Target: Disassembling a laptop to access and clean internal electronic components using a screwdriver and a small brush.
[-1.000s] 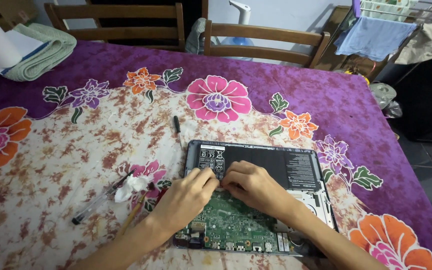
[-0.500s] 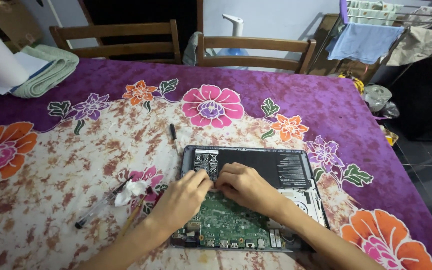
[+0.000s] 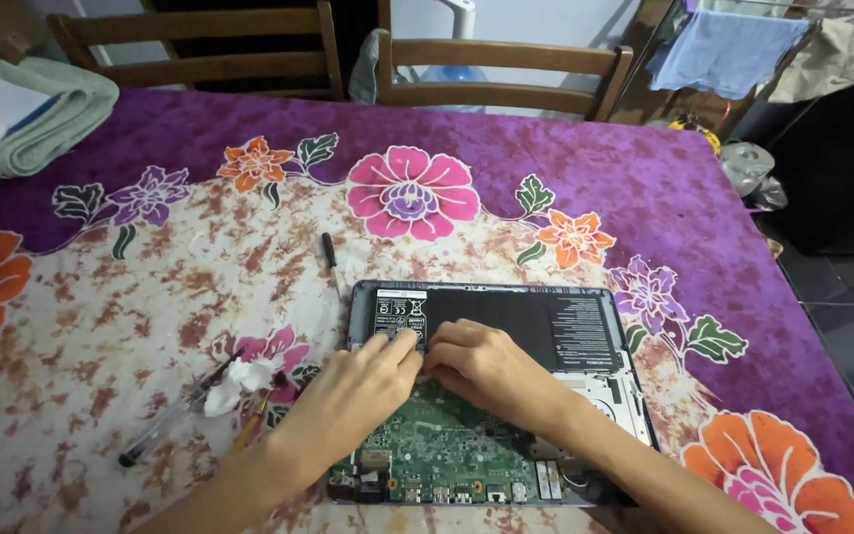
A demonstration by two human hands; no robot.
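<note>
Where both hands (image 3: 427, 371) meet lies the laptop (image 3: 506, 326).

This was a home, most probably a dining room. A dining table (image 3: 704, 208) filled most of the frame under a purple cloth (image 3: 585, 168) printed with big flowers, and two wooden chairs (image 3: 506, 84) stood behind it along the top. A folded green towel (image 3: 46, 124) lay at the upper left, and laundry (image 3: 728, 49) hung on a drying rack at the upper right.
</note>
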